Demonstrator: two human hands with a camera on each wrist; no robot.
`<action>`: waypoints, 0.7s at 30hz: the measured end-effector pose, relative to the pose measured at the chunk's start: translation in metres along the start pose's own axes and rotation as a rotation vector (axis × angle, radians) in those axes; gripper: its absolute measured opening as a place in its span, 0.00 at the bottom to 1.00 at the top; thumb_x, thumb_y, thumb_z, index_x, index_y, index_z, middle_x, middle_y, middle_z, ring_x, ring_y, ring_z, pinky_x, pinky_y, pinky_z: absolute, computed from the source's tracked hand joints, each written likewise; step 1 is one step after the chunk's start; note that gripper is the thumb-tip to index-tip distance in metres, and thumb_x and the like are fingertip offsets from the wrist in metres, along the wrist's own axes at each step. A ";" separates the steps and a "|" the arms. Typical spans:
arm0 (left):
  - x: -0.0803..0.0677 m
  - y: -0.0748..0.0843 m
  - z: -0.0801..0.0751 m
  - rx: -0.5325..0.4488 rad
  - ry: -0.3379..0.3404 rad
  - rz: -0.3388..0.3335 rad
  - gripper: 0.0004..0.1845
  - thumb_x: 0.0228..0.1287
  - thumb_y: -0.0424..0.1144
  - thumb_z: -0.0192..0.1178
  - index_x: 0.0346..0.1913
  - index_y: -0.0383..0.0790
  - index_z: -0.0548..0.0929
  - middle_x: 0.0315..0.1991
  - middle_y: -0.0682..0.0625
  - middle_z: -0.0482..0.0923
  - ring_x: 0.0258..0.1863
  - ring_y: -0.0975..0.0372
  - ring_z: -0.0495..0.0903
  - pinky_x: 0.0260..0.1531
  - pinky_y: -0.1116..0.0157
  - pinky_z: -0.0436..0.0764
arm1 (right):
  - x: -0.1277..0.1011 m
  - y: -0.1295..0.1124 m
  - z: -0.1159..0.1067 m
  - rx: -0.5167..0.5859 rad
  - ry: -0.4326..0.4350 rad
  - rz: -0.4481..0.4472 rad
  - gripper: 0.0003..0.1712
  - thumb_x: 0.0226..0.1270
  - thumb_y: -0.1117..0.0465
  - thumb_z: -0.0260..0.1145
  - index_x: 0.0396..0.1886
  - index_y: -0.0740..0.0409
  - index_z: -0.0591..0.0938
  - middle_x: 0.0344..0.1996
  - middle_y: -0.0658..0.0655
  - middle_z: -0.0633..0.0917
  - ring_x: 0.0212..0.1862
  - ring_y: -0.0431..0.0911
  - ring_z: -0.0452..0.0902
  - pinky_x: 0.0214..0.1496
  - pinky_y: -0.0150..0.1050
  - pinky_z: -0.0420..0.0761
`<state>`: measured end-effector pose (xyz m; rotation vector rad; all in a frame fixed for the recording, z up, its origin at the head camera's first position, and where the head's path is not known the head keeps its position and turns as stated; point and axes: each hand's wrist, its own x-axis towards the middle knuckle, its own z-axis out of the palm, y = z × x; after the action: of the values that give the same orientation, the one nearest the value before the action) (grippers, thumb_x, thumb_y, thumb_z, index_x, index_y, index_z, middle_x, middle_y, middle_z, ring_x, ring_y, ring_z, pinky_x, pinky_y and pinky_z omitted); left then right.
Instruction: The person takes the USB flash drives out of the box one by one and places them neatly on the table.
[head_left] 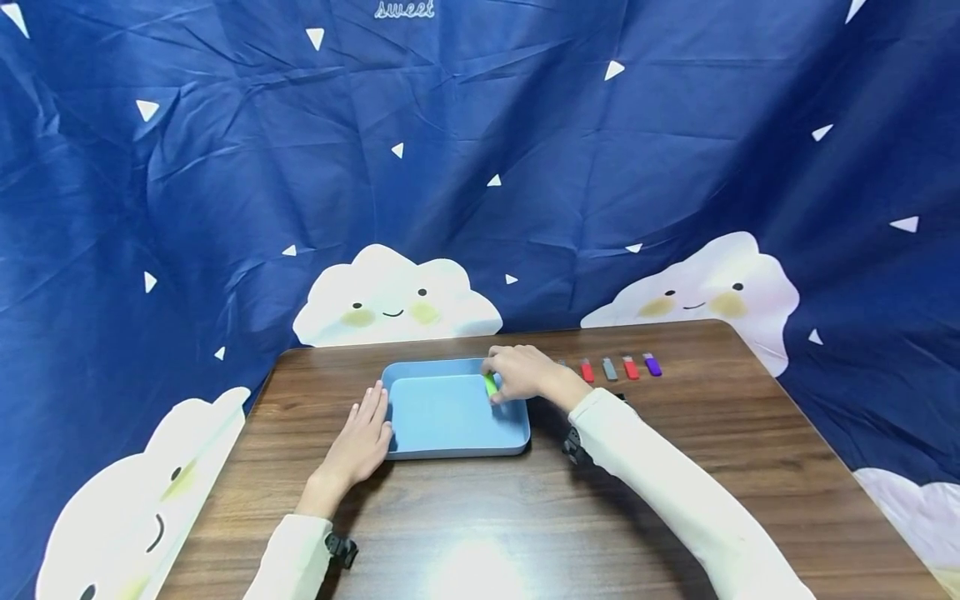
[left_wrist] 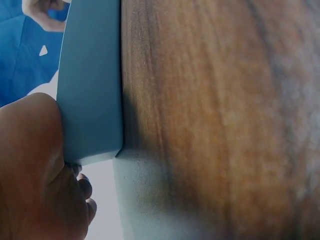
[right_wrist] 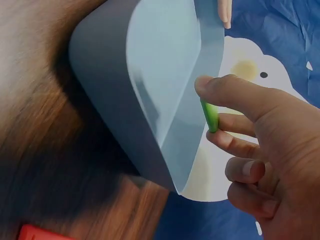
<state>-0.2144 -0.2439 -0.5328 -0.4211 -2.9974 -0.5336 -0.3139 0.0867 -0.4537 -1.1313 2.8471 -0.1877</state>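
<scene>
Over the right part of a light blue tray (head_left: pixel 450 417), my right hand (head_left: pixel 521 372) pinches a small green USB stick (right_wrist: pixel 211 116) between thumb and fingers. In the right wrist view, the stick is above the tray's rim, its upper end covered by the thumb. My left hand (head_left: pixel 358 442) rests against the tray's left side with its fingers straight. The left wrist view has that hand (left_wrist: pixel 30 165) at a corner of the tray wall (left_wrist: pixel 92 75), most of its fingers hidden behind it.
To the right of the tray runs a row of small USB sticks, among them a red one (head_left: pixel 587 371), a grey one (head_left: pixel 610 369) and a purple one (head_left: pixel 652 365). Everything stands on a brown wooden table (head_left: pixel 600 517). Behind it hangs a blue cloth (head_left: pixel 480 108) with white clouds.
</scene>
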 end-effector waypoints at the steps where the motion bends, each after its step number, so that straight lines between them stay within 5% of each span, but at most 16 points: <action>1: 0.000 0.001 0.000 -0.006 0.004 0.002 0.33 0.83 0.38 0.43 0.82 0.22 0.55 0.86 0.32 0.47 0.85 0.37 0.50 0.82 0.35 0.54 | -0.003 0.001 -0.001 -0.002 0.004 -0.003 0.27 0.61 0.44 0.81 0.56 0.49 0.89 0.50 0.51 0.84 0.35 0.46 0.77 0.41 0.47 0.83; 21: -0.002 0.001 -0.001 0.006 0.000 -0.002 0.33 0.84 0.38 0.43 0.82 0.23 0.54 0.87 0.33 0.46 0.86 0.38 0.50 0.83 0.37 0.54 | -0.059 0.025 -0.015 -0.021 0.076 0.003 0.31 0.60 0.46 0.81 0.60 0.53 0.88 0.48 0.51 0.85 0.31 0.41 0.74 0.32 0.38 0.77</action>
<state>-0.2120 -0.2435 -0.5320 -0.4174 -2.9988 -0.5247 -0.2900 0.1466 -0.4406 -1.1479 2.9240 -0.2053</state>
